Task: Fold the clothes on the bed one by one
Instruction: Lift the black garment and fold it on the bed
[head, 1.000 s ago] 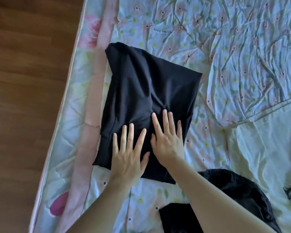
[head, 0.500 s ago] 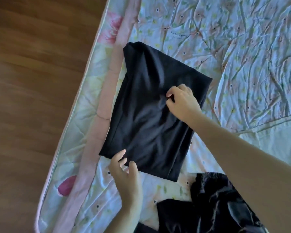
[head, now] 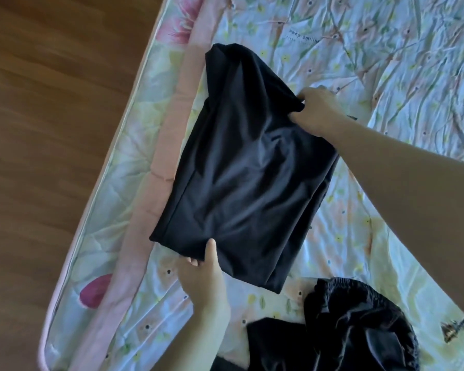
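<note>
1. The left hand (head: 202, 274) reaches up from the bottom of the view, thumb laid on top of the near edge of the folded black garment (head: 241, 167) and fingers tucked beneath it, so the hem is pinched between them
2. The right hand (head: 317, 112) comes in from the right on a long forearm crossing the sheet; its fingers are curled round the garment's far right corner, bunching the cloth there
3. The garment lies as a rough rectangle on the floral bedsheet (head: 386, 62), tilted, with its far end narrowed and slightly humped
4. Its left side overlaps a pink quilted strip (head: 172, 116) that runs along the mattress edge (head: 113, 156); beyond that edge is wooden floor (head: 51, 129)
5. To the right of the garment and past its far end the sheet is crumpled but bare, giving open room on that side
6. A pile of dark clothes (head: 359, 325) sits near the bottom right, just beside the garment's near right corner; whether they touch cannot be told
</note>
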